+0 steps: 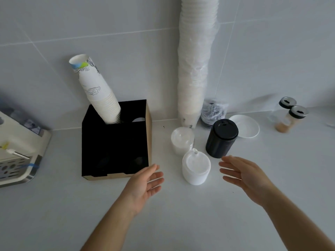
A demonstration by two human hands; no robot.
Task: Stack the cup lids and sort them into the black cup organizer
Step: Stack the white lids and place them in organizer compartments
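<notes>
The black cup organizer [101,153] stands on the white counter at centre left, with a leaning stack of paper cups [98,95] in its back compartment. To its right stand three lid stacks: a white stack [196,167] nearest me, a clear stack [181,141] behind it, and a black stack [221,138] further right. My left hand [145,185] hovers open just left of the white stack, beside the organizer's front corner. My right hand [244,176] hovers open to the right of that stack, palm facing in. Neither hand touches anything.
A very tall sleeve of white cups [195,60] leans in the wall corner, with a wrapped bag of dark lids [213,113] beside it. A white saucer [248,126] and two spice jars [288,116] sit at the back right. A white machine [20,149] occupies the left edge.
</notes>
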